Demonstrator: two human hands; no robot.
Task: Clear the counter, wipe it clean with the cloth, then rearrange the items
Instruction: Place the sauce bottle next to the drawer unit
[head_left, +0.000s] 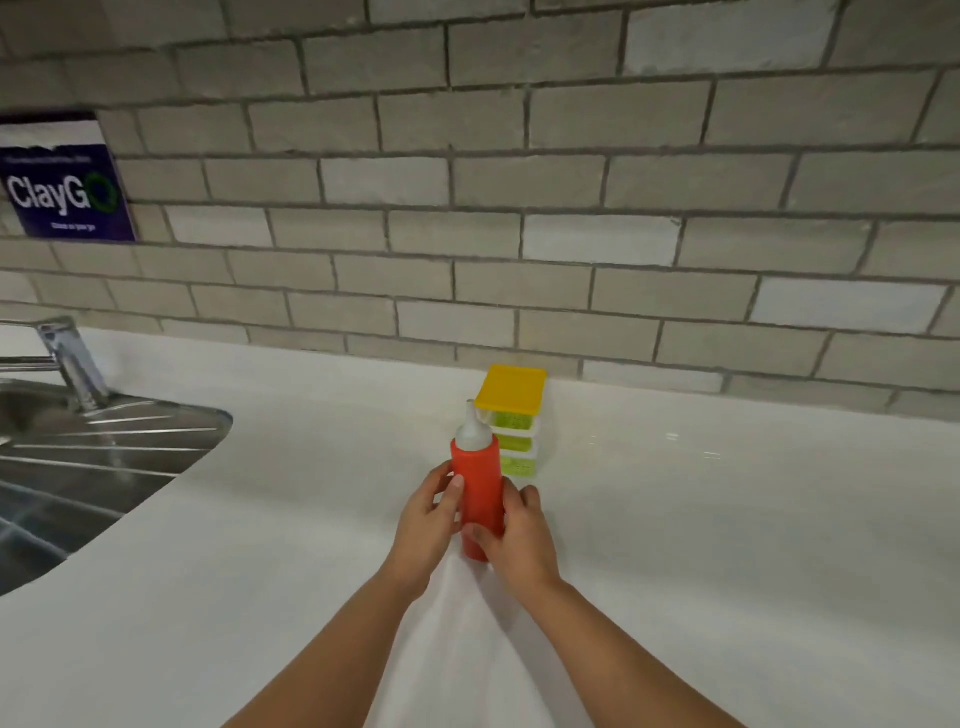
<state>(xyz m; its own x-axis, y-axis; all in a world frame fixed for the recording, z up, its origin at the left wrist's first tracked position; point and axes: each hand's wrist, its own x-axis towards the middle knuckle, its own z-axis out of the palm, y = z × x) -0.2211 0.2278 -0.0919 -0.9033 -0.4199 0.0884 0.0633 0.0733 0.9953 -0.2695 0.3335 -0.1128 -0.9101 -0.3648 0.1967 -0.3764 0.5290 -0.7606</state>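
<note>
Room is left open across the white desk (727, 519) right of the red squeeze bottle (477, 493), held upright mid-desk in the grip of the left hand (423, 525) and right hand (519, 540), before a stacked container (511, 421); "ClayGo" is read on a wall sign (65, 192).

Soft, even indoor light is washing over the white counter (727, 519), which I am seeing nearly blown out, with small glints showing near its back edge. Faint shadows are falling beside the red bottle (477, 499) and under the forearms. The wide lens is bending the tiled wall (519, 182) into curves toward the frame edges. The blue sign (65, 192) at far left is smearing, perhaps from head motion, and the tap (72, 364) is catching streaky reflections.
</note>
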